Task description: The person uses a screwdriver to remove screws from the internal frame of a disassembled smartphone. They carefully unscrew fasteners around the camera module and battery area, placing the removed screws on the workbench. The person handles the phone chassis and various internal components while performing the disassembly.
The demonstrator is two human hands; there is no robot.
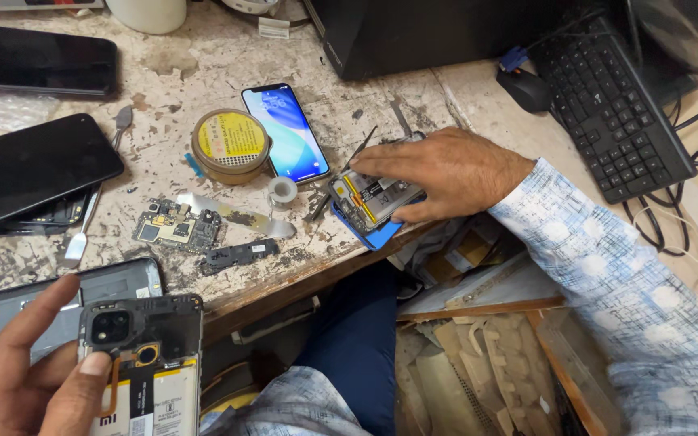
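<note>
My left hand [30, 375] holds an opened phone [143, 363] at the bottom left; its back cover is off, so the camera module and battery show. My right hand [446, 173] reaches over the table edge and rests on a second opened phone [369, 202] that lies in a blue case, fingers spread over its battery. Black tweezers [341, 173] lie just left of that phone. A bare circuit board [175, 226] and a small black part [240, 254] sit on the worn table [203, 64] between my hands.
A round yellow-topped tin [230, 145], a lit phone [286, 133], a small tape roll [283, 192] and a metal pry tool [240, 218] lie mid-table. Dark phones [30, 165] sit left. A keyboard [611, 105] and mouse [524, 87] are at the right; an open drawer [478, 339] lies below.
</note>
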